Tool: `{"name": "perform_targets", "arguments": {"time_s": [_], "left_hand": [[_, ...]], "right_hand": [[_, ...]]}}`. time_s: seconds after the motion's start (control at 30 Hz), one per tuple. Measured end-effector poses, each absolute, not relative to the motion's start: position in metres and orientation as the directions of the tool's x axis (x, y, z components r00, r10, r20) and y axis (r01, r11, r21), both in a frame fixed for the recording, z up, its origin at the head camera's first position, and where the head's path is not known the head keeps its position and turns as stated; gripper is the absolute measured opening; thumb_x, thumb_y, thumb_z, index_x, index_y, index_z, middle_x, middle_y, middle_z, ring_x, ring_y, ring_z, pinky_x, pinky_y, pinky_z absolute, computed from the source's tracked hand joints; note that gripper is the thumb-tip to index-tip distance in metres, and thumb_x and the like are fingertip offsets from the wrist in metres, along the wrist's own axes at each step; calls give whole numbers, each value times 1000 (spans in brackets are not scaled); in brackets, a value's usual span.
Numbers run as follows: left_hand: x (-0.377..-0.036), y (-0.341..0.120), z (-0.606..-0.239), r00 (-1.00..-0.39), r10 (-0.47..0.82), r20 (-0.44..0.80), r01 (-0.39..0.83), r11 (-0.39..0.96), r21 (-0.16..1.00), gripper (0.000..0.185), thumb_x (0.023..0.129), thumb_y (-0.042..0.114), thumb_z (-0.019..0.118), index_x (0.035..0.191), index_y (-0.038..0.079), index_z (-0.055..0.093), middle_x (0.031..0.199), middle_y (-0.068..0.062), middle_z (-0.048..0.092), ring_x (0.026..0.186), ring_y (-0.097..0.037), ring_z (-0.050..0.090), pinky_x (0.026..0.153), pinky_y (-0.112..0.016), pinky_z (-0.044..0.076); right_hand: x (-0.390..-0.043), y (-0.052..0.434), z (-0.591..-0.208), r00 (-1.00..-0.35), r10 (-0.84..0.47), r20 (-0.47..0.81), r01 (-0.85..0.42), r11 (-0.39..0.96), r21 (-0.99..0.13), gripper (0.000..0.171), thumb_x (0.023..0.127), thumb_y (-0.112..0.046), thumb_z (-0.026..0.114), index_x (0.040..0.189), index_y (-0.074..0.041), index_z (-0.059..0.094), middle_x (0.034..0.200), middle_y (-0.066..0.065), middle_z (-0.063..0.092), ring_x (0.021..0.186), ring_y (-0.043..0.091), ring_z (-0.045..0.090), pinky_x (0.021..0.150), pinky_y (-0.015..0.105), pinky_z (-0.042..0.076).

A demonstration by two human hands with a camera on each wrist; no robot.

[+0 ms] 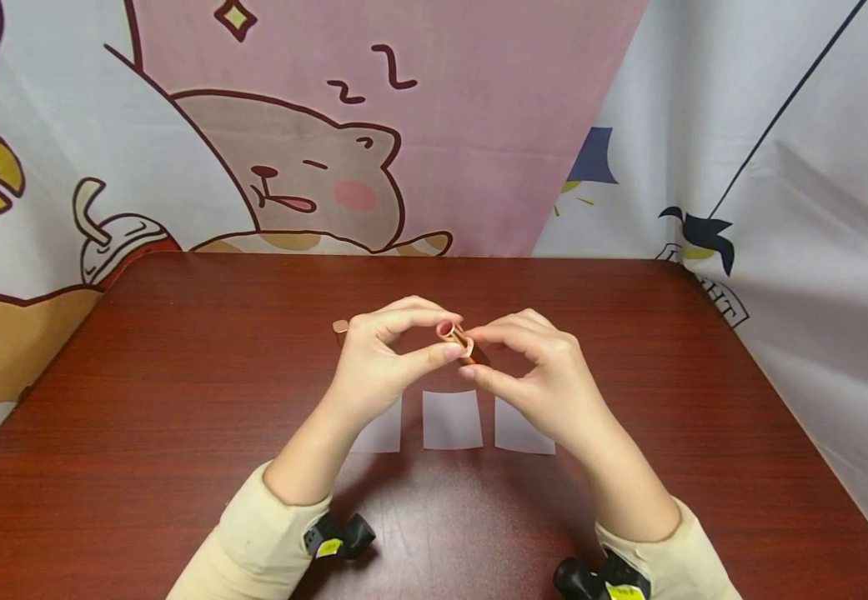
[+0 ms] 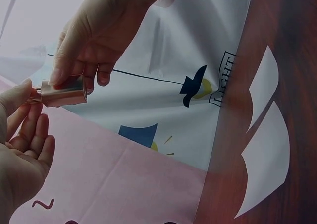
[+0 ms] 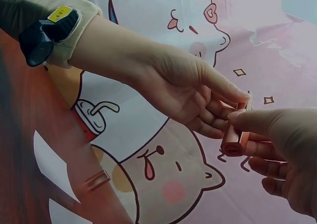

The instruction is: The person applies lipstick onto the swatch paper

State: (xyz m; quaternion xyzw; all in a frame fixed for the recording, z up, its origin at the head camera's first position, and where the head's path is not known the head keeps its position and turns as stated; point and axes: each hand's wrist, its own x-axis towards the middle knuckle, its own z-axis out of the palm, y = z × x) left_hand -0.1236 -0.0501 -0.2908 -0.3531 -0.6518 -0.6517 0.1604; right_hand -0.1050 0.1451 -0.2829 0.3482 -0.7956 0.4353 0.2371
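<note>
At 9 o'clock from our hands, a small rose-gold cap (image 1: 340, 331) stands upright on the brown counter (image 1: 178, 400), just beside our left hand (image 1: 373, 367). That left hand is raised above the counter, and its grip is closed in a pinch: thumb and forefinger hold one end of a lipstick tube (image 1: 456, 337), with the other fingers loosely curled behind. The tube lies roughly level between both hands, its red tip showing toward the left hand. In the left wrist view the tube (image 2: 63, 91) looks like a shiny metal cylinder; in the right wrist view it (image 3: 235, 140) shows a round open end facing the camera.

At 3 o'clock from the tube, our right hand (image 1: 546, 375) grips the other end, thumb and fingers curled around it. The 2 hands meet at the tube, near the middle of the counter.

At 6 o'clock from the hands, 3 pale paper squares (image 1: 452, 419) lie flat in a row on the counter, the outer 2 partly hidden by our wrists. Cream sleeves (image 1: 261, 542) cover both forearms, each with a black wrist device (image 1: 339, 537). A cartoon cloth (image 1: 291, 150) hangs at 12 o'clock behind the counter.
</note>
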Motion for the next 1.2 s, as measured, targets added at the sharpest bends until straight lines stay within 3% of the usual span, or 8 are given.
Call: {"name": "perform_targets", "arguments": {"time_s": [0.6,1.2], "left_hand": [[-125,-52,-290,-680,253,688,687,-106,718,25,71,-14,76,95,-7,71,89,-9,69,86,-20,63,90,-39,44],[-127,-53,-291,-677,256,690,690,-106,716,26,70,-15,76,94,-8,71,88,-10,69,86,-21,64,87,-39,46]], "right_hand": [[-107,144,-284,-646,-319,693,-761,337,-554,31,66,3,85,94,-5,74,88,-1,70,82,16,59,73,23,47],[-110,145,-286,-623,-392,676,-781,338,-524,32,69,5,81,98,-3,72,92,-1,70,83,14,58,73,23,45]]}}
